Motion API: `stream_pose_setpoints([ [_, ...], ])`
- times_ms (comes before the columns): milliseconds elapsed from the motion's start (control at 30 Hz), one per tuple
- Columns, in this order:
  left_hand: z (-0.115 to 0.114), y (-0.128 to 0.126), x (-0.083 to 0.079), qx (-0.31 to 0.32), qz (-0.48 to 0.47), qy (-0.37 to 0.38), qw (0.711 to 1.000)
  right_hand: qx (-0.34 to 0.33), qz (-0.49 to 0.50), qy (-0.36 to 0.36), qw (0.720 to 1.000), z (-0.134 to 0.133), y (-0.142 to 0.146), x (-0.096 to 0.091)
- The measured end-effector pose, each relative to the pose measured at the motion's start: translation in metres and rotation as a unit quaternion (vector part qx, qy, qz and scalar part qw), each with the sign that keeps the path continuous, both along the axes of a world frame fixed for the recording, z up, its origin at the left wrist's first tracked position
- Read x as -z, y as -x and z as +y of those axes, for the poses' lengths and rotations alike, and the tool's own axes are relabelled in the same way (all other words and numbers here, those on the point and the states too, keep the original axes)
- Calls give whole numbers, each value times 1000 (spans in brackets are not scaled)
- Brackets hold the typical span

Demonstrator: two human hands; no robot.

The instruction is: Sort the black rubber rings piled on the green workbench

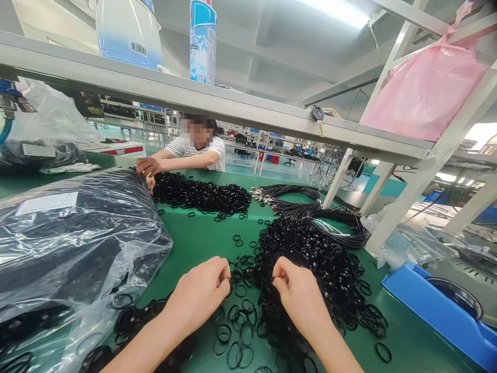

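My left hand is closed in a pinch above the green tabletop, beside a few scattered black rings. My right hand, also pinched, is over the near side of a large heap of thin black rings. Anything between either set of fingertips is too small or hidden to name. Loose rings lie on the green surface between my hands. Under my left forearm is another pile of rings, partly covered by the arm.
A big clear bag of black pieces fills the left side. Across the table, a person reaches toward another ring heap. Coiled black cables lie behind my heap. A blue tray sits right; a shelf crosses above.
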State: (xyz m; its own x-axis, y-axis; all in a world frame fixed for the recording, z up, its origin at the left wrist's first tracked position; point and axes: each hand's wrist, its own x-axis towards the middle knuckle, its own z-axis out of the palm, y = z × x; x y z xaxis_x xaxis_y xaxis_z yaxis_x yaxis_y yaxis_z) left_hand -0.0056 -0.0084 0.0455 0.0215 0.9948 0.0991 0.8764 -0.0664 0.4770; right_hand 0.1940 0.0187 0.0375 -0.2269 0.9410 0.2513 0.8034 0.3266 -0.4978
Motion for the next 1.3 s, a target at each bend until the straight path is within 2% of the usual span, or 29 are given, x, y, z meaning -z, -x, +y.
stream_pose_setpoints([
  [100, 0, 3, 7, 72, -49, 40, 995, -85, -49, 17, 995, -7, 4, 1],
  [200, 0, 5, 11, 97, -64, 36, 993, -172, -101, 25, 980, -16, 15, 8],
  [267, 1, 5, 9, 113, -67, 23, 991, -192, -128, 35, 972, -20, 22, 13],
  [333, 0, 4, 6, 135, -74, 22, 988, -179, -120, 35, 976, -20, 25, 15],
  [433, -4, 2, 1, 158, -92, 41, 982, -133, -29, 30, 990, -17, 24, 13],
  [567, -8, -5, 1, 143, -117, 64, 981, -97, 85, 66, 989, -15, 23, 5],
  [700, -5, -8, -1, 126, -90, 40, 987, -80, 111, 65, 989, -14, 21, 1],
  [833, -2, -6, -6, 80, -64, 25, 994, -56, 123, 55, 989, -10, 16, -1],
  [1033, -9, -14, -8, 130, -130, 31, 982, -84, 183, 88, 976, -12, 21, 2],
  [1167, -6, -15, -5, 105, -80, 3, 991, -74, 151, 66, 984, -14, 20, 1],
  [1300, -4, -9, -2, 62, -13, -15, 998, -43, 1, -23, 999, -12, 12, -5],
])
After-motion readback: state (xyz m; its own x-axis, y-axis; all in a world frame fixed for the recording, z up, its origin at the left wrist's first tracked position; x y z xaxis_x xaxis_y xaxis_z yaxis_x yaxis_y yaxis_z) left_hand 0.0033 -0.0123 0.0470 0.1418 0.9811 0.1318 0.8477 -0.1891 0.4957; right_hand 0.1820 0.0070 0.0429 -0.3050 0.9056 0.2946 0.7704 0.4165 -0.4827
